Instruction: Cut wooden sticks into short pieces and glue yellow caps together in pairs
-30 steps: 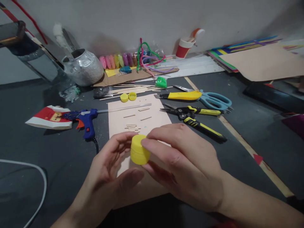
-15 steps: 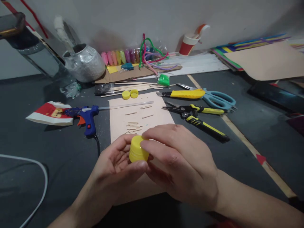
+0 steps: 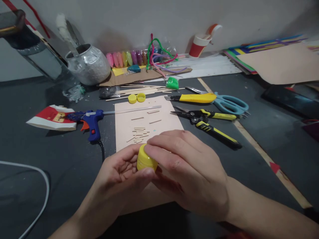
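Note:
Between both hands, above the near part of a pale cardboard sheet [image 3: 124, 114], I hold a small yellow piece that looks like bottle caps stacked together [image 3: 146, 159]. My left hand [image 3: 124, 176] cups it from the left, its thumb along the near side. Fingers of my right hand [image 3: 189, 169] press on its top and right side, hiding part of it. Just beyond my hands lie several short cut sticks [image 3: 141, 132] on the sheet. Two loose yellow bottle caps [image 3: 132, 98] rest at the sheet's far edge.
Left of the sheet stands a blue glue gun [image 3: 92, 124], its nozzle over a red-and-white paper piece [image 3: 53, 118]. To the right lie a yellow cutter [image 3: 196, 98], blue-handled scissors [image 3: 231, 103] and black-yellow pliers [image 3: 214, 127]. A silver pot [image 3: 89, 66] stands at the back left.
My right fingers have shifted slightly across the top of the yellow cap stack, which tilts a little. The hands stay in nearly the same place; the view has moved slightly.

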`<state>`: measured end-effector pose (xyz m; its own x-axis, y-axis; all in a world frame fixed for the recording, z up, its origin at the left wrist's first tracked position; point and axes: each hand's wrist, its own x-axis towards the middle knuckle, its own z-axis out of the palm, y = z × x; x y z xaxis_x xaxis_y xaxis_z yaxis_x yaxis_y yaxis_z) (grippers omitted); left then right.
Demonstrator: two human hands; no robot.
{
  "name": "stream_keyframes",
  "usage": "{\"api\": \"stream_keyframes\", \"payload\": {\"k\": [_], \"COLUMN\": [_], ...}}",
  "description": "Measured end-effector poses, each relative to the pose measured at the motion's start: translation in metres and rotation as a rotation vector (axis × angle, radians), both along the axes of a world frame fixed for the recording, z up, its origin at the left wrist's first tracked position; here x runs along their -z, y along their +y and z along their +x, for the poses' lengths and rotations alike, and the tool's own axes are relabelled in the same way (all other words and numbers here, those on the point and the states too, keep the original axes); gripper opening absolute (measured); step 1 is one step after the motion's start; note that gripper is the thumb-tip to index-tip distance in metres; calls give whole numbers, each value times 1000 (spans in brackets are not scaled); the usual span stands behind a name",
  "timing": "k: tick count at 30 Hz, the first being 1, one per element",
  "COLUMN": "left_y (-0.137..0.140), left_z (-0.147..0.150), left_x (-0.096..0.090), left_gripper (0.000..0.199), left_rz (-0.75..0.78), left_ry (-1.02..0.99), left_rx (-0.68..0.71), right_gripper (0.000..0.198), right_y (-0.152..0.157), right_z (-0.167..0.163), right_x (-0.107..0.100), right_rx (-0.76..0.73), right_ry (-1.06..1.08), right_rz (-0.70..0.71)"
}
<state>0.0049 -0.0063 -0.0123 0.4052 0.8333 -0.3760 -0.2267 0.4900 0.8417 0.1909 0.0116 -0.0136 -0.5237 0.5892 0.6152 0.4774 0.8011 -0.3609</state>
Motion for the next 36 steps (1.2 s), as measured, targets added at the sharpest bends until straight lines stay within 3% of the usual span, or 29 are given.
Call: {"api": "stream_keyframes", "payload": {"k": [12,16,21,25,28,31,36], "left_y": [1,1,6,7,5,3,0], "left_z": [2,0,-1,-1,0,-1,-4], "left_x": [-4,-1,6,9,5,-3,-6], "left_gripper": [14,22,31,29,29,38,46], "left_rz": [64,57,-61,-133,-136,-128,-117], "left_ry": [22,-41,-211,-226,-270,-355,-386], "left_rx": [19,41,36,-69,-135,-170,-140], "right_gripper": [21,24,29,36,40,40,27], "right_y": [-3,-1,1,-2,-5,-5,0], "right_z": [0,0,5,8,9,10,9], "right_x": [-2,-1,-2,-6,-7,-6,-7], "right_rx": [-3,-8,-19,-42,-13,26,63], "right_ry": [5,-1,26,60,150,364,573], "right_rz": [13,-10,-54,-98,-182,-359,-565]}}
